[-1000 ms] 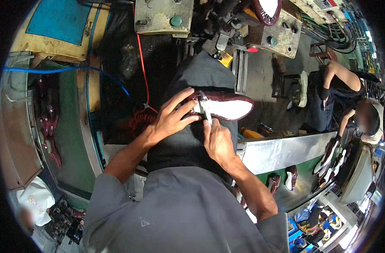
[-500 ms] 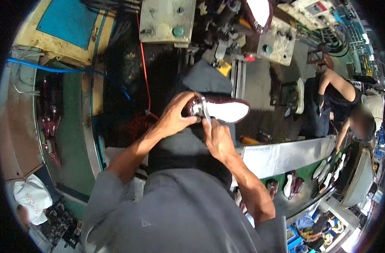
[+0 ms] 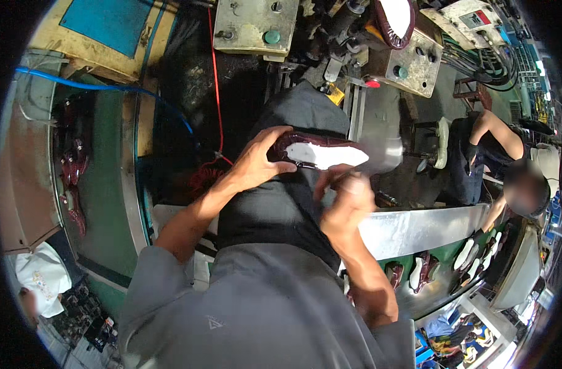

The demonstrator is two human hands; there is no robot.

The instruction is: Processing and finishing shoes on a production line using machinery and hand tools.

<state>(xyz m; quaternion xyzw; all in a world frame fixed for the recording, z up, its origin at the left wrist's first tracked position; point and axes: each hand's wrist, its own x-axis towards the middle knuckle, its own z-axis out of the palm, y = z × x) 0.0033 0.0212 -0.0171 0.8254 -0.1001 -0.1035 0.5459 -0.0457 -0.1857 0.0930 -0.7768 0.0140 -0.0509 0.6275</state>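
Note:
A burgundy shoe upper (image 3: pixel 299 139) with a white sole face (image 3: pixel 327 155) turned up lies across my dark-trousered lap, its pointed end to the right. My left hand (image 3: pixel 260 161) is closed round its rounded end, the thumb pressing on the near edge. Just below the pointed end is my right hand (image 3: pixel 350 202), curled and smeared by motion. A blurred silvery streak (image 3: pixel 385 147) beyond it looks like the metal hand tool it gripped earlier; the tool's shape is lost in the blur.
Control boxes (image 3: pixel 255 27) with green buttons stand ahead, with another burgundy shoe (image 3: pixel 394 24) near them. A metal ledge (image 3: pixel 422 230) borders a conveyor holding several shoes (image 3: pixel 423 270) at right. Burgundy shoes (image 3: pixel 75 166) lie at left. A co-worker (image 3: pixel 499 138) bends at far right.
My right hand has come off the shoe's rounded end and swung right, taking the metal tool from the sole's edge. My left hand keeps its hold; the shoe has tilted slightly.

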